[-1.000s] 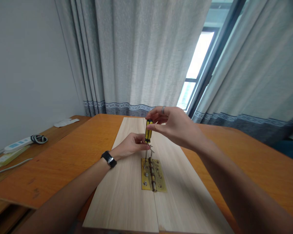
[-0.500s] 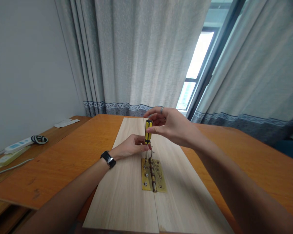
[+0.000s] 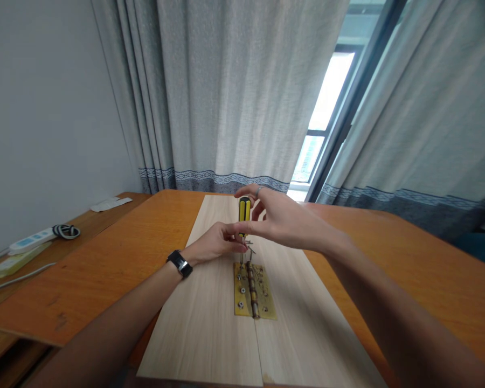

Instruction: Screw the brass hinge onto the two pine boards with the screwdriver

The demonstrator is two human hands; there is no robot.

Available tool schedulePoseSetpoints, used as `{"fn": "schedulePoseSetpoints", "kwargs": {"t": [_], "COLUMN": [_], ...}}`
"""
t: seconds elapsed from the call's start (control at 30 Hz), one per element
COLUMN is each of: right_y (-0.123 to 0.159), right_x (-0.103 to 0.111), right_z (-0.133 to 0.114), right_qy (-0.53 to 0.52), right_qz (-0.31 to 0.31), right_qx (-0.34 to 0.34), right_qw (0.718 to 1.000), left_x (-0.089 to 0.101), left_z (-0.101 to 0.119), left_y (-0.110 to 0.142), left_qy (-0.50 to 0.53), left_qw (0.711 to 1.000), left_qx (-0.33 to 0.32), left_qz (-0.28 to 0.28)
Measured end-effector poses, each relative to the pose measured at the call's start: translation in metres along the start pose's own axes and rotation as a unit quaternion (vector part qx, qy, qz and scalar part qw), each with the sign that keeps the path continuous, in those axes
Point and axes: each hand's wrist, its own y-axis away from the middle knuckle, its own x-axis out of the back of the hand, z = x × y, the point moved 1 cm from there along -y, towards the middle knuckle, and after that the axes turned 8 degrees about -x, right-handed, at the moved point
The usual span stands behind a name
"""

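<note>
A yellow-and-black screwdriver stands upright above a brass hinge, whose knuckle lies along the seam between two pale wooden boards. My left hand pinches low on the metal shaft, close to a small screw. My right hand wraps loosely around the handle, with fingers on both sides of it. The shaft's tip is partly hidden, and I cannot tell which hole it meets. Several screw heads sit in the hinge's left leaf.
The boards rest on an orange wooden tabletop. Beyond its left side, a lower wooden surface holds a white power strip, a cable and a white paper. Grey curtains and a window stand behind the table.
My right hand has swung right and spread its fingers on the handle. The screwdriver stays upright, and my left hand stays low on the shaft.
</note>
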Motion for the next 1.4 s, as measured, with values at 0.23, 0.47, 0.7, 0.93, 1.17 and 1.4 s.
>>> {"fn": "schedulePoseSetpoints", "kwargs": {"t": [0.23, 0.47, 0.7, 0.93, 1.17, 1.4], "right_y": [-0.005, -0.004, -0.002, -0.004, -0.003, 0.002], "right_x": [-0.005, 0.002, 0.001, -0.005, -0.005, -0.005], "right_z": [-0.001, 0.001, 0.000, -0.005, 0.002, -0.004], "right_qy": [-0.027, -0.076, -0.059, -0.033, -0.080, -0.059], "right_qz": [0.041, -0.030, -0.017, 0.029, 0.018, -0.009], "right_qx": [0.007, 0.015, 0.013, 0.010, 0.044, 0.077], "right_qw": [0.999, 0.997, 0.998, 0.999, 0.996, 0.995], "left_x": [-0.003, 0.003, 0.002, -0.002, 0.005, 0.009], "left_z": [0.001, 0.011, 0.003, 0.002, 0.015, 0.006], "left_y": [0.000, 0.002, 0.001, 0.000, 0.003, 0.000], "left_qy": [0.020, -0.003, 0.001, 0.004, -0.006, -0.019], "left_qw": [1.000, 0.997, 1.000, 1.000, 0.997, 0.997], "left_qx": [0.004, -0.031, -0.011, -0.003, -0.012, -0.025], "left_qz": [0.019, -0.070, -0.008, 0.031, -0.070, -0.065]}}
